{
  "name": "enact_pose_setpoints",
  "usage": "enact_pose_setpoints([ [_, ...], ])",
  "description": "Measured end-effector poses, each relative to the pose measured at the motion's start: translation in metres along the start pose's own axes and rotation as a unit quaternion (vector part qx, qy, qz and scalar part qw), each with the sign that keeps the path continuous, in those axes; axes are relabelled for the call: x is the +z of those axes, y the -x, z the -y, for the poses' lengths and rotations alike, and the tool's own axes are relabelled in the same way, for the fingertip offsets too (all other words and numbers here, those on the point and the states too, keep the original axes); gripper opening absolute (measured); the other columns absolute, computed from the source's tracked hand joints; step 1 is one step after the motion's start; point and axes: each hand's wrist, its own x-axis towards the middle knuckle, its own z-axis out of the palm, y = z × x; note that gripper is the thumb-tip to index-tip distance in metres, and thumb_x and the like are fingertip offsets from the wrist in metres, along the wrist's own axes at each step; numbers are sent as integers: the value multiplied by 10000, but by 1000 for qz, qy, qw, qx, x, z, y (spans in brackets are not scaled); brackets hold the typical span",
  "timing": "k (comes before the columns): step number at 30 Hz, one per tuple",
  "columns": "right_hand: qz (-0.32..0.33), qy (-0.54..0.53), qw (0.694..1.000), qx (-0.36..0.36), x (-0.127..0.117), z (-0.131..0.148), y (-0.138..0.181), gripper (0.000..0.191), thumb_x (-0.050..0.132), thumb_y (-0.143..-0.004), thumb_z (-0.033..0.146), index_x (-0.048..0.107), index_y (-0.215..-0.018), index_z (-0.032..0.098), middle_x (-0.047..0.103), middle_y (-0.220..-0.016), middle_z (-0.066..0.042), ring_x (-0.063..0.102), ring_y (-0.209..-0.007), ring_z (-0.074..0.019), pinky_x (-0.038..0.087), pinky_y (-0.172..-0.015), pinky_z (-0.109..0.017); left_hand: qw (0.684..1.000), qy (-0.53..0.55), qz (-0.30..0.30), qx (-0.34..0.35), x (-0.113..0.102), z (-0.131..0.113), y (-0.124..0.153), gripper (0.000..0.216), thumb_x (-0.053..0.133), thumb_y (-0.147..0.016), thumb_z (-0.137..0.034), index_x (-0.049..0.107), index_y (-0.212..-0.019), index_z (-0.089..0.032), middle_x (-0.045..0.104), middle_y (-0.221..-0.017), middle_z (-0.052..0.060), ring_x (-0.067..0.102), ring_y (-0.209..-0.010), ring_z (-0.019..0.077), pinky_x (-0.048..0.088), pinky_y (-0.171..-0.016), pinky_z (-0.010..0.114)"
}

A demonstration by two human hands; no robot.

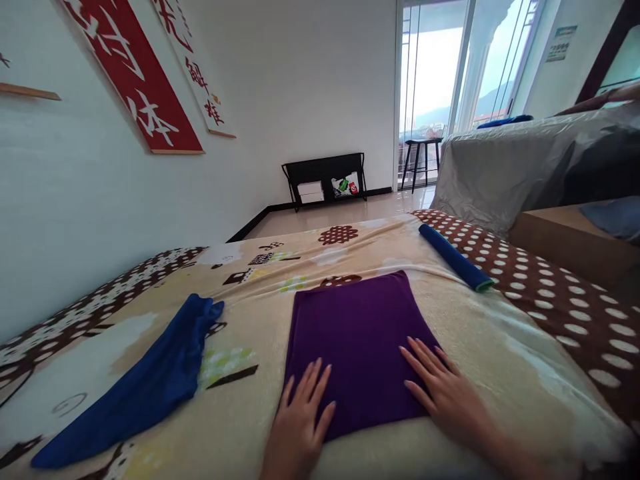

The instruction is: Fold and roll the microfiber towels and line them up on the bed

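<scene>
A purple cloth (357,340) lies flat in a near-square shape in front of me, apparently folded, with a doubled edge on its left side. My left hand (303,417) rests on its near left corner, fingers spread. On the right edge of the same cloth lies my right hand (445,393), its fingers stretched out and apart. To the left is a crumpled blue cloth (145,387), loosely bunched in a long shape. A rolled dark blue cloth (455,257) with a green edge lies at the far right.
Everything lies on a beige patterned blanket (260,413) with a brown polka-dot border (575,307). A cardboard box (565,243) and a plastic-covered piece of furniture (500,167) stand at right, where another person's arm (600,100) shows. A black rack (325,180) and stool (423,157) are behind.
</scene>
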Motion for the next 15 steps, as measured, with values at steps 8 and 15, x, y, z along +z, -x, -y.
enact_pose_setpoints([
  [8,-161,33,984,73,-3,-16,48,667,405,-952,402,118,-1553,389,275,-1558,23,328,-1424,-276,275,-1148,-590,981,-93,-103,-135,15,29,58,681,311,-944,-329,-53,-1511,-427,355,-1543,5,434,-1378,293,302,-1079,672],
  [15,-35,-37,994,-98,-4,81,2,568,371,-992,388,238,-1541,323,268,-1552,23,309,-1437,-210,362,-1155,-465,994,-20,-39,104,-13,-66,-14,655,334,-989,-325,5,-1552,-261,263,-1589,16,332,-1443,209,343,-1144,442],
])
